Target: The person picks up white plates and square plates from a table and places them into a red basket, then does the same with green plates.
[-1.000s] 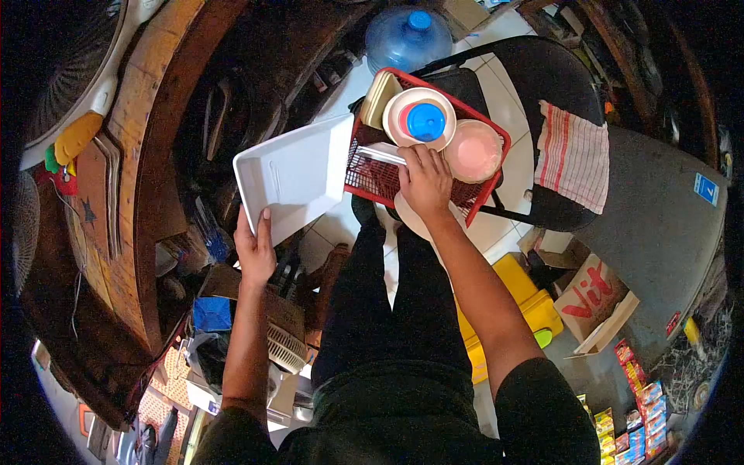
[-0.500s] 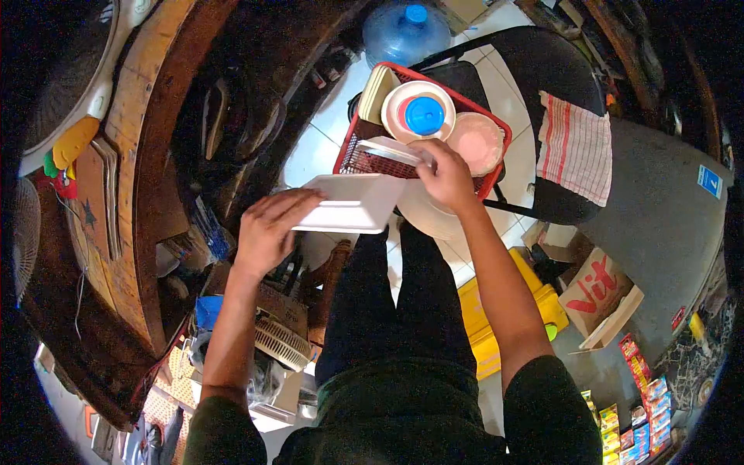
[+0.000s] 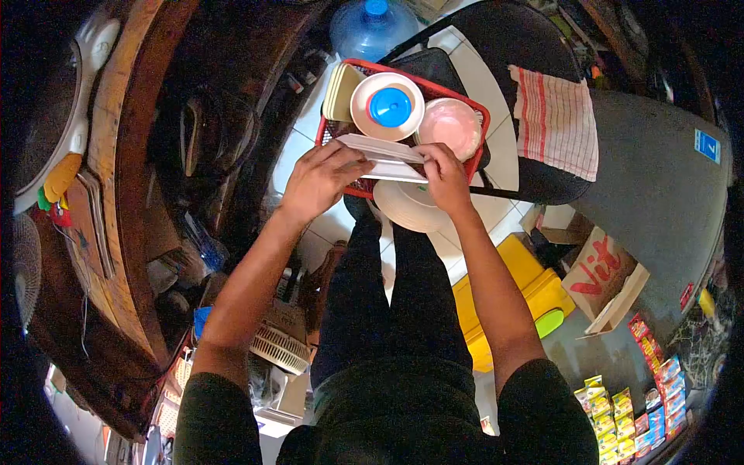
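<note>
My left hand [image 3: 322, 178] grips the left end of a white rectangular tray [image 3: 394, 170]. At the other end, my right hand [image 3: 446, 180] has its fingers closed on the white trays. A second white tray [image 3: 381, 147] lies tilted against the first, both seen nearly edge-on over the front of a red plastic basket [image 3: 457, 99]. Inside the basket are a white bowl [image 3: 358, 107] with a blue lid [image 3: 389, 107] in it, a pink plate [image 3: 449, 130] and upright cream trays [image 3: 342, 91]. A round pale plate [image 3: 407, 208] shows partly below my hands.
A striped cloth [image 3: 556, 120] hangs over a black chair [image 3: 535, 39] at right. A blue water jug [image 3: 372, 31] stands behind the basket. Yellow boxes [image 3: 511, 271], a cardboard carton [image 3: 601, 275] and hanging sachets [image 3: 608, 415] are lower right. A wooden edge [image 3: 116, 170] runs along the left.
My left hand has moved up and right with its tray, bringing it against the tray in my right hand. The trays, apart before, now meet over the basket's front.
</note>
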Demonstrator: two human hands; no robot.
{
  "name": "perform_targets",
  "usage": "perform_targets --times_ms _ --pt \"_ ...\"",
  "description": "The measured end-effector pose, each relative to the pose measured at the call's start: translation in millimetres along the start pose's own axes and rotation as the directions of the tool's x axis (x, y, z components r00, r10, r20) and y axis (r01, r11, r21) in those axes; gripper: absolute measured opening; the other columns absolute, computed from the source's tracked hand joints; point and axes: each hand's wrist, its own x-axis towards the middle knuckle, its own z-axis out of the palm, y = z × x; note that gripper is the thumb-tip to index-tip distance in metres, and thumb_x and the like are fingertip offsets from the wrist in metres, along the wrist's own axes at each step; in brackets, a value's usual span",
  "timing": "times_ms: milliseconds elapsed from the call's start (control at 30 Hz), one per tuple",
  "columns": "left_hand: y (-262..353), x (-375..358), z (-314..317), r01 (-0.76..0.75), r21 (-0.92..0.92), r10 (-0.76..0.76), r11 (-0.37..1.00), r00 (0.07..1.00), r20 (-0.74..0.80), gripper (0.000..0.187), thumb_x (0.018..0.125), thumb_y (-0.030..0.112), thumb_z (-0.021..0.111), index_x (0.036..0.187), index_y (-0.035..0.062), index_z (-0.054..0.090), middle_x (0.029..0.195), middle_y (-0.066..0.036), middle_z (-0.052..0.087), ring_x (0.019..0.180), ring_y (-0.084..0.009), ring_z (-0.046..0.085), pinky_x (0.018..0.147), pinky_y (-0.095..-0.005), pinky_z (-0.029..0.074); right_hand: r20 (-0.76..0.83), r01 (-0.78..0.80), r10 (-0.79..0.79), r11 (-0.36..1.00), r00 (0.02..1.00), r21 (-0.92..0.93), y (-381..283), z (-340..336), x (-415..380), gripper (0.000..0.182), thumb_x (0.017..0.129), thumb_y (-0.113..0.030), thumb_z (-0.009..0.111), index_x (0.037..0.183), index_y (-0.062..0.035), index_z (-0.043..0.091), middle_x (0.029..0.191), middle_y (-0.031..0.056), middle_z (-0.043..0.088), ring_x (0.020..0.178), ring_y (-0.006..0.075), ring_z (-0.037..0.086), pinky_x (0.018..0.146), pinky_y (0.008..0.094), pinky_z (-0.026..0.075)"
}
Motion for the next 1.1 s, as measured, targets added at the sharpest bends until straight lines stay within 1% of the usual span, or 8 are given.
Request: perform_targets --times_ms 167,333,433,633,767,833,967,1100 --pt "-7 3 24 -0.032 0.049 0.029 0.998 0.998 0.057 0.034 0.072 0.009 0.061 0.104 0.0151 0.072 0.106 0.002 0.065 0.107 -0.0190 0.058 0.089 -0.0364 0.050 -0.035 -0.018 0.021 0.997 0.999 0.071 10 1 -7 0.022 0.089 -0.006 0.048 0.104 -0.0028 0.064 0.103 0.0154 0.063 0.097 0.0316 0.063 0.087 0.0390 0.049" --pt "-19 5 45 -0.039 0.088 0.035 0.995 0.998 0.043 0.027 0.078 0.010 0.059 0.103 0.0141 0.069 0.122 -0.002 0.060 0.120 -0.0269 0.051 0.101 -0.0409 0.043 0.001 -0.108 0.109 0.980 0.994 0.168 16 1 -7 0.022 0.097 -0.013 0.046 0.107 -0.0025 0.063 0.103 0.0167 0.063 0.098 0.0317 0.063 0.087 0.0384 0.048" --pt "-24 8 54 -0.028 0.152 0.015 0.988 0.997 0.081 0.028 0.080 0.009 0.058 0.107 0.0125 0.064 0.126 -0.003 0.058 0.123 -0.0300 0.049 0.104 -0.0427 0.041 -0.038 -0.052 0.057 0.990 0.998 0.129 7 -1 -9 0.021 0.098 -0.014 0.048 0.110 -0.0024 0.061 0.106 0.0168 0.063 0.099 0.0323 0.062 0.088 0.0386 0.048" --pt "-35 6 70 0.068 0.142 -0.090 0.988 0.984 0.156 0.029 0.082 0.010 0.054 0.110 0.0120 0.062 0.120 -0.007 0.061 0.118 -0.0271 0.053 0.101 -0.0421 0.041 -0.040 0.059 -0.056 0.995 0.998 0.077 12 1 -14 0.023 0.094 -0.012 0.055 0.115 -0.0036 0.058 0.108 0.0164 0.060 0.098 0.0317 0.062 0.086 0.0393 0.049" --pt "-33 15 65 -0.004 0.216 -0.030 0.976 0.987 0.156 0.033 0.081 0.010 0.055 0.113 0.0104 0.062 0.117 -0.007 0.063 0.112 -0.0255 0.056 0.095 -0.0396 0.043 0.036 -0.015 0.011 0.993 0.999 0.121 4 -3 -17 0.028 0.089 -0.012 0.061 0.115 -0.0038 0.058 0.107 0.0147 0.058 0.098 0.0321 0.062 0.086 0.0395 0.050" --pt "-36 17 67 -0.032 0.259 -0.014 0.965 0.984 0.175 0.034 0.081 0.011 0.055 0.114 0.0104 0.062 0.117 -0.006 0.062 0.111 -0.0251 0.056 0.094 -0.0391 0.043 0.105 0.024 -0.024 1.000 0.994 0.002 3 -3 -18 0.038 0.084 -0.007 0.065 0.121 -0.0069 0.058 0.107 0.0109 0.055 0.095 0.0245 0.060 0.081 0.0340 0.051" --pt "-40 15 71 -0.062 0.366 -0.019 0.929 0.976 0.215 0.036 0.081 0.011 0.055 0.116 0.0104 0.063 0.117 -0.005 0.062 0.112 -0.0251 0.055 0.093 -0.0403 0.043 0.081 0.092 -0.086 0.993 0.993 -0.075 18 12 -22 0.043 0.082 -0.007 0.068 0.123 -0.0092 0.058 0.107 0.0106 0.054 0.097 0.0254 0.060 0.083 0.0353 0.051" --pt "-44 11 73 -0.075 0.353 0.004 0.933 0.980 0.199 0.037 0.081 0.010 0.055 0.118 0.0096 0.061 0.119 -0.007 0.060 0.115 -0.0270 0.054 0.095 -0.0430 0.043 0.070 0.118 -0.111 0.986 0.991 -0.119 12 20 -23 0.038 0.083 -0.005 0.064 0.120 -0.0091 0.056 0.112 0.0130 0.054 0.105 0.0321 0.057 0.090 0.0409 0.048"
